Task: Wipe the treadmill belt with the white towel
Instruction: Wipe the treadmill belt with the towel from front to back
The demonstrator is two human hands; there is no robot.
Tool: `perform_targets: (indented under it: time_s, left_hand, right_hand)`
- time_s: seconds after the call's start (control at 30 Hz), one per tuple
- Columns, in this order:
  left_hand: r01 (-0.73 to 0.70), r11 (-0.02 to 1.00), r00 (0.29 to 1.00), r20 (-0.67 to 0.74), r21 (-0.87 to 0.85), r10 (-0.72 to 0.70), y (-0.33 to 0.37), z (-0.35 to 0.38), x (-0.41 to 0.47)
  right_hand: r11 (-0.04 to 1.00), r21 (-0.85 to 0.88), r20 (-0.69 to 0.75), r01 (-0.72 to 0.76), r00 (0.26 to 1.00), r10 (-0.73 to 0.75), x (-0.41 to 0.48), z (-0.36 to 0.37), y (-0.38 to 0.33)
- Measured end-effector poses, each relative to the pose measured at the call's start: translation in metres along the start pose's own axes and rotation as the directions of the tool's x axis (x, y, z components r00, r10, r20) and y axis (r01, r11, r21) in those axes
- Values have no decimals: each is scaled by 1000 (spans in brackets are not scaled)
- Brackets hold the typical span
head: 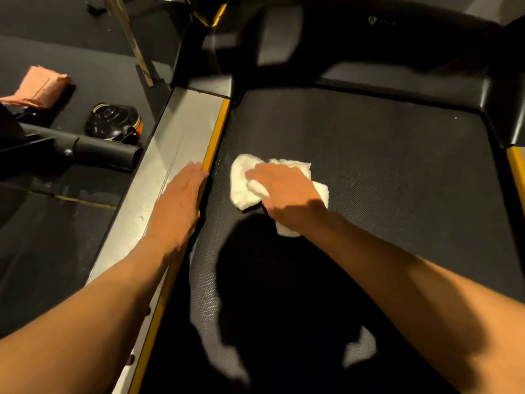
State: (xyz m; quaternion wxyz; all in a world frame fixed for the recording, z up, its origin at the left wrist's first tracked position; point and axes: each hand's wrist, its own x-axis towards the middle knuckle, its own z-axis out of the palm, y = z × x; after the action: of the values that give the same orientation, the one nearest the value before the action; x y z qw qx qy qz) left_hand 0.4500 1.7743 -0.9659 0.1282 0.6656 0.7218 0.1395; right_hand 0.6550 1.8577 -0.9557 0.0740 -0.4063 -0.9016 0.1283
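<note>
The white towel (pixel 241 194) is pressed onto the treadmill belt (pixel 383 166) beneath the outstretched right hand (pixel 284 191). The left hand (pixel 179 200) is laid flat on the side rail (pixel 181 129), nothing held.

Treadmill belt (pixel 369 166): black, rubbery, matt, with a fine dimpled grain. White towel (pixel 241 191): soft, fluffy terry cloth, crumpled. Side rail (pixel 176 132) at 9 o'clock of the towel: silver-grey brushed metal, scuffed, dull sheen. Yellow strip (pixel 217 132) along it: smooth, semi-gloss. Motor cover (pixel 397 52) at 12 o'clock: smooth black plastic, slight shine. Orange cloth (pixel 42 86) at 10 o'clock: woven, matt. Black bundle (pixel 113 120) near it: glossy, probably plastic.
</note>
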Motion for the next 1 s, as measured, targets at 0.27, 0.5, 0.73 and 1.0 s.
perform_targets:
  time_s: [0.27,0.5,0.73,1.0]
  left_hand:
    - [15,999,1000,-3,32,-15,2,0,0]
    - [41,999,999,-19,9,-41,8,0,3]
    - [56,997,998,19,44,-56,6,0,3]
    - [96,993,994,35,75,-99,12,-4,1]
  right_hand:
    - [939,208,45,273,956,-288,-87,38,-39]
    - [995,85,-155,-47,986,60,-36,17,12]
    - [954,277,69,111,988,-135,-81,29,-31]
    - [348,911,105,-220,942,320,-46,-65,0]
